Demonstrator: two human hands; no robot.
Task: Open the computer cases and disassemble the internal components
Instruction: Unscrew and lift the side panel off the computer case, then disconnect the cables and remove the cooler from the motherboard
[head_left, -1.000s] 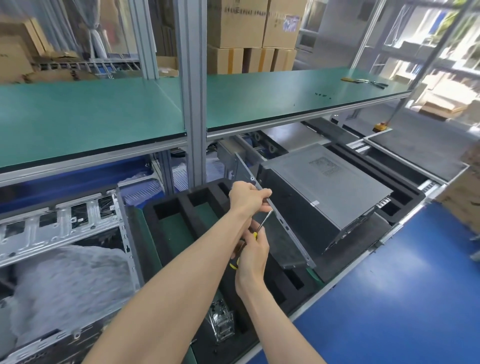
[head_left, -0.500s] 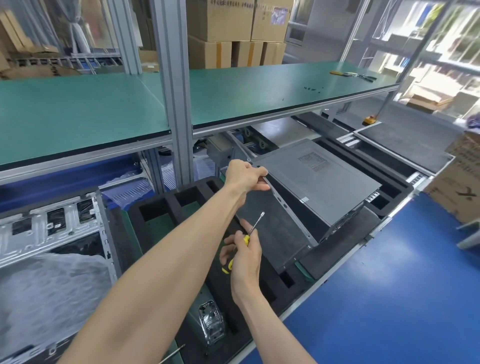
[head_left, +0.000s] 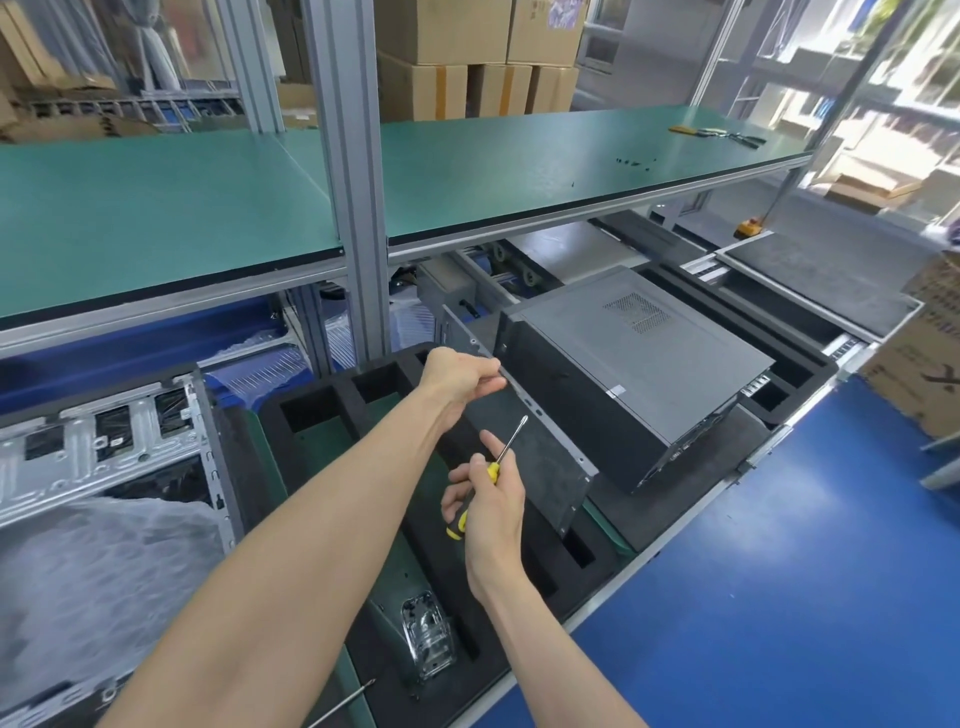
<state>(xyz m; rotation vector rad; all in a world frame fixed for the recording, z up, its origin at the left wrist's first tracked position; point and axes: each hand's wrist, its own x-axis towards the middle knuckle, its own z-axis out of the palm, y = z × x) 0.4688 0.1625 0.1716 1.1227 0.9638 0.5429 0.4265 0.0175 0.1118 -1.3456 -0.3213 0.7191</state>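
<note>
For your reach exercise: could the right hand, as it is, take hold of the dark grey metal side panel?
Probably not yet: the right hand grips the yellow-and-black screwdriver, though the dark grey metal side panel lies unobstructed beside it, held by the left hand.

I note a green tabletop (head_left: 519, 171), blue floor (head_left: 779, 597), dark grey computer case (head_left: 639, 364) with a dotted vent grid, yellow-and-black screwdriver (head_left: 488, 473) handle, black foam tray (head_left: 374, 384), brown cardboard boxes (head_left: 467, 52).
</note>
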